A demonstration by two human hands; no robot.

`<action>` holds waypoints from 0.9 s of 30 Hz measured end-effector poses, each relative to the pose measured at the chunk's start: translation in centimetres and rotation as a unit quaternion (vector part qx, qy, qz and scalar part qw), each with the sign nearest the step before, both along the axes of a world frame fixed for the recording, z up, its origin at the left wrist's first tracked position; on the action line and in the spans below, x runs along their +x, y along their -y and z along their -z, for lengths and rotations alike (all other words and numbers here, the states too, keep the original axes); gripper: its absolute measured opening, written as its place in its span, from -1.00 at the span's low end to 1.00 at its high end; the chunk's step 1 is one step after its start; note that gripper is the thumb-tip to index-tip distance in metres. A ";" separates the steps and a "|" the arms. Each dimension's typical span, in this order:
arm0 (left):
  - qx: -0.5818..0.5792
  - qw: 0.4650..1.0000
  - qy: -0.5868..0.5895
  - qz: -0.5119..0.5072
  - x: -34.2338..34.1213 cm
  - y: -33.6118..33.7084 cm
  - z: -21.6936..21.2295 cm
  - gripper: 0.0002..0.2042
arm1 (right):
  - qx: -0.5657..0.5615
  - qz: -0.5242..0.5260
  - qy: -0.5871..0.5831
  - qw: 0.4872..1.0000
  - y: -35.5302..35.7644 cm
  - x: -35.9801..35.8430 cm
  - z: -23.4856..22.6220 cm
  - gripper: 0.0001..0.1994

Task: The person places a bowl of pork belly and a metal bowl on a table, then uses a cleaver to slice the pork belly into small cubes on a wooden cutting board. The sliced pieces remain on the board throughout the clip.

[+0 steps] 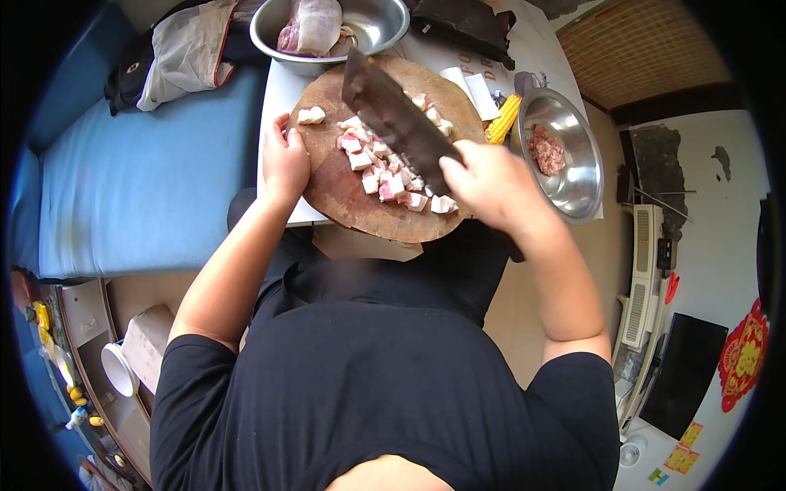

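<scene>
A round wooden cutting board [336, 196] lies on the table before me. My left hand [285, 159] grips its left edge, the thumb at the rim and the fingers partly out of sight. In my right hand [490, 182] is a dark, broad-bladed cleaver [397, 119], its blade slanting across the board toward the far left. Cubes of pale, pink-edged meat [393, 186] lie in a band under and beside the blade, which hides some of them. Apart from this pile, a few white pieces [311, 115] sit near the board's left rim.
A metal bowl [385, 20] with a large piece of meat stands behind the board. To the right, another metal bowl [577, 135] holds minced meat, with a corn cob [503, 119] beside it. A black bag [467, 29] lies farther back. A blue sofa [155, 188] flanks the table's left.
</scene>
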State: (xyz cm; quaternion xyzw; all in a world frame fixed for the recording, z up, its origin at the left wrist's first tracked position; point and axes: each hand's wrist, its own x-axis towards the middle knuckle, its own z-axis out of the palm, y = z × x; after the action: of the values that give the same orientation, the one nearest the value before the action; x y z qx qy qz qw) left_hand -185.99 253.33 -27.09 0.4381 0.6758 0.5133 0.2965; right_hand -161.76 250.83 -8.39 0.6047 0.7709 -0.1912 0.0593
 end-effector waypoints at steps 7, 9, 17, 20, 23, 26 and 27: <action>0.004 1.000 0.004 -0.005 -0.2 0.0 0.9 -0.69 | -0.007 0.048 -0.021 0.999 1.2 -1.3 0.7 -0.60; 0.000 1.000 0.005 -0.001 0.1 -0.3 0.5 -0.68 | 0.006 -0.004 -0.015 1.000 0.4 -0.2 1.3 -0.64; 0.022 0.999 0.032 -0.004 0.1 0.1 0.3 -0.68 | 0.052 0.022 -0.055 0.997 1.3 -0.4 0.9 -0.67; 0.012 0.999 0.029 0.000 0.0 0.2 -0.1 -0.69 | -0.001 -0.007 -0.001 1.000 0.0 0.0 1.0 -0.67; 0.020 1.000 0.010 -0.011 -0.8 0.0 1.3 -0.69 | 0.052 0.022 -0.067 0.996 0.5 -0.1 -2.2 -0.66; 0.026 0.999 0.014 -0.011 -0.6 -0.1 1.2 -0.70 | 0.052 0.067 -0.190 0.978 0.7 1.1 -0.3 -0.63; 0.021 1.000 0.019 -0.009 -0.3 0.1 0.9 -0.70 | 0.034 0.066 -0.097 0.993 0.6 0.7 0.5 -0.63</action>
State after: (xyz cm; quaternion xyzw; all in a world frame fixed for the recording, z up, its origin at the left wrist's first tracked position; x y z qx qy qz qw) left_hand -186.25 253.27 -28.00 0.4283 0.6632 0.5380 0.2954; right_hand -161.08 250.23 -8.92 0.6344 0.7375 -0.2264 -0.0486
